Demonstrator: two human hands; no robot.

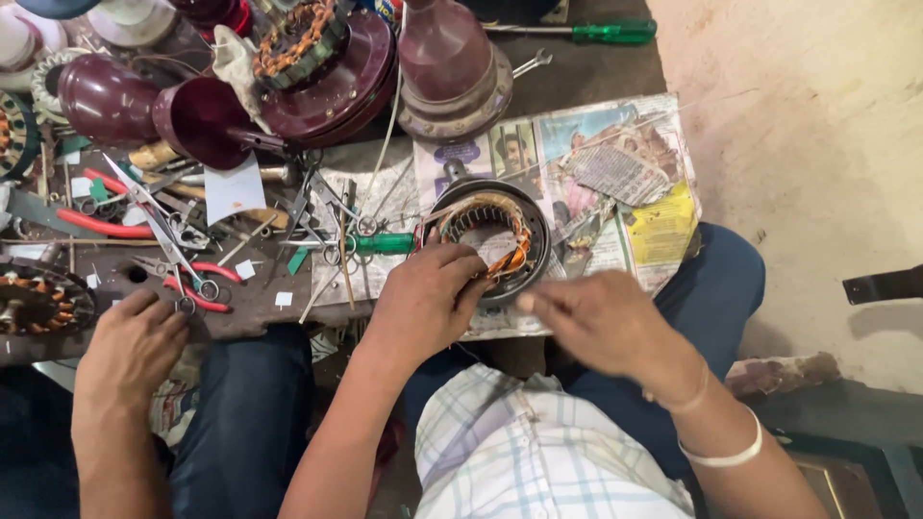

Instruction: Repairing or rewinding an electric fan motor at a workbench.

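I take the stator [492, 235], a round dark ring with copper windings, as my landmark; it sits on a newspaper [615, 183] spread on the table [596, 67].

Far to the left of the stator, a co-worker's hand [130, 346] rests at the table's near edge, fingers curled loosely, holding nothing that I can see. Just beyond it lie red-handled scissors [192, 279], and further left of those another wound stator [34, 300] sits partly out of view. Between the scissors and my landmark there is a scatter of pliers, tweezers and small white paper slips, and a green-handled screwdriver [380, 243] points its handle at the stator's left rim.

My left hand [428, 293] lies on the near-left side of the stator, fingers bent over the rim and pressing onto the windings and a pale slip of paper inside the ring. It grips the ring's edge rather than lifting it. The forearm comes up from below, angled towards the right.

My right hand [601, 322] hovers just near-right of the stator, off the ring, blurred. Fingers point left, pinched together; whether they hold a fine wire I cannot tell. The wrist carries a white bangle [726, 452].

Behind the stator stand maroon fan housings [452, 67].
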